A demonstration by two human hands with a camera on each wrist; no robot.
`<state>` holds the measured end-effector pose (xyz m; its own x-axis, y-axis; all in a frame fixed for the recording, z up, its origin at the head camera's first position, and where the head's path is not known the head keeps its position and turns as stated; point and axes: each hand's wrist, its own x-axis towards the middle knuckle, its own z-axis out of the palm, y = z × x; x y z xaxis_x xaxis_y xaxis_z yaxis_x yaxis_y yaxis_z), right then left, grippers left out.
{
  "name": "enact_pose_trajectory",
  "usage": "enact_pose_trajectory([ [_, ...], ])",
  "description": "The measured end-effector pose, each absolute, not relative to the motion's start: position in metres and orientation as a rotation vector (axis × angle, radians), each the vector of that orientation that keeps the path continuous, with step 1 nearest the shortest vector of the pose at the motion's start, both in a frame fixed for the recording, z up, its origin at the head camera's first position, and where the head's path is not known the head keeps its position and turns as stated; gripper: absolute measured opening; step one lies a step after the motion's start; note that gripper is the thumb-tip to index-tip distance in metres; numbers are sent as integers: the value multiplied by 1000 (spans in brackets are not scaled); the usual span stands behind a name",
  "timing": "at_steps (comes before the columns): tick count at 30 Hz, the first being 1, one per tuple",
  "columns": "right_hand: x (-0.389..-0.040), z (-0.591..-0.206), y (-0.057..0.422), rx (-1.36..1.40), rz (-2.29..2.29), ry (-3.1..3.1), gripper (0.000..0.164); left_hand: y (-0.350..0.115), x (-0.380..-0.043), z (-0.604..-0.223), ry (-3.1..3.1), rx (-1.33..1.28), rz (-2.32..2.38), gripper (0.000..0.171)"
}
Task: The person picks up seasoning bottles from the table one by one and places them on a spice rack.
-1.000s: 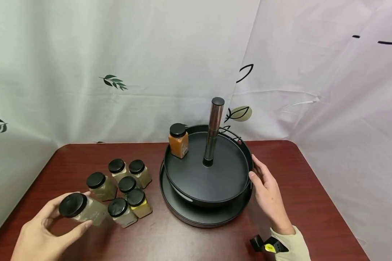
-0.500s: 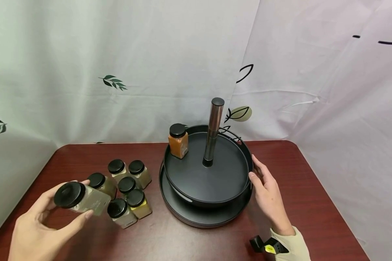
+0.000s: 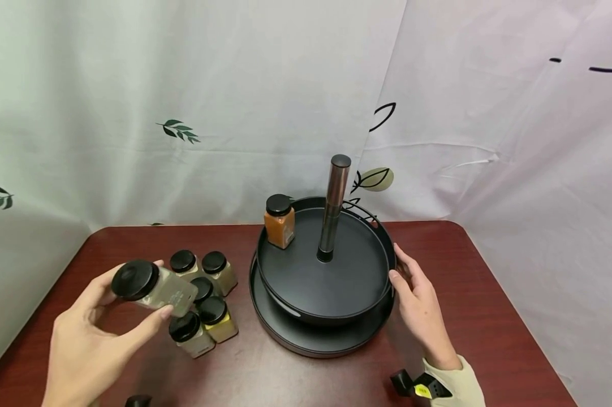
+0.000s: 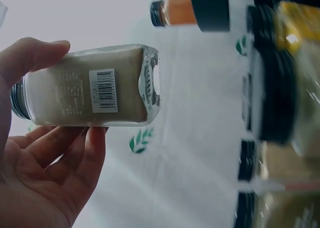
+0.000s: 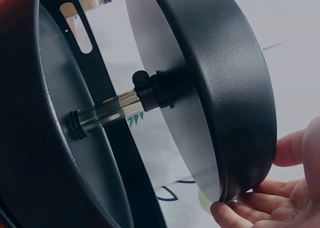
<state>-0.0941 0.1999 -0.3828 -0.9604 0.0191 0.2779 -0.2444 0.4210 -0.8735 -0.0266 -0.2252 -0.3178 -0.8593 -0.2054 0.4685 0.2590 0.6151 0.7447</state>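
Note:
My left hand (image 3: 89,339) grips a clear spice jar (image 3: 171,292) of pale powder between thumb and fingers. Tilted on its side, its black lid points left, above the table. A barcode label (image 4: 103,91) shows on the jar in the left wrist view. To the right, a black two-tier round tray has an upper tier (image 3: 306,282), a lower tier (image 3: 331,342) and a central post (image 3: 333,209). The thumb and fingertips of my right hand (image 3: 423,308) touch the upper tier's outer wall (image 5: 240,88). An orange-filled jar (image 3: 280,226) stands on that tier at the back left.
Several black-lidded jars (image 3: 219,270) cluster on the dark red table (image 3: 438,243) between the left hand and the tray, one with yellow contents (image 3: 223,328). A white patterned cloth (image 3: 235,102) hangs behind the table. A small camera (image 3: 401,382) sits at the right wrist.
My left hand has lifted the spice jar upward and moved it right, so it now overlaps the other jars in view. The right hand and tray have stayed put.

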Motion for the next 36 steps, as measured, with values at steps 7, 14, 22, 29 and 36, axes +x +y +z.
enact_pose_trajectory([
  [7,-94,-384,200,172,1525,-2455,48,-209,-41,-314,-2257,-123,-1207,81],
  [14,-95,-385,200,180,1532,-2452,48,-195,-54,-312,-2253,-192,-1181,78],
  [22,-95,-385,200,179,1544,-2441,48,-175,-70,-312,-2192,-311,-1262,75],
  [29,-96,-385,200,183,1542,-2436,48,-160,-82,-315,-2162,-398,-1254,72],
  [36,-96,-386,200,185,1532,-2429,47,-146,-92,-319,-2190,-417,-1230,70],
])
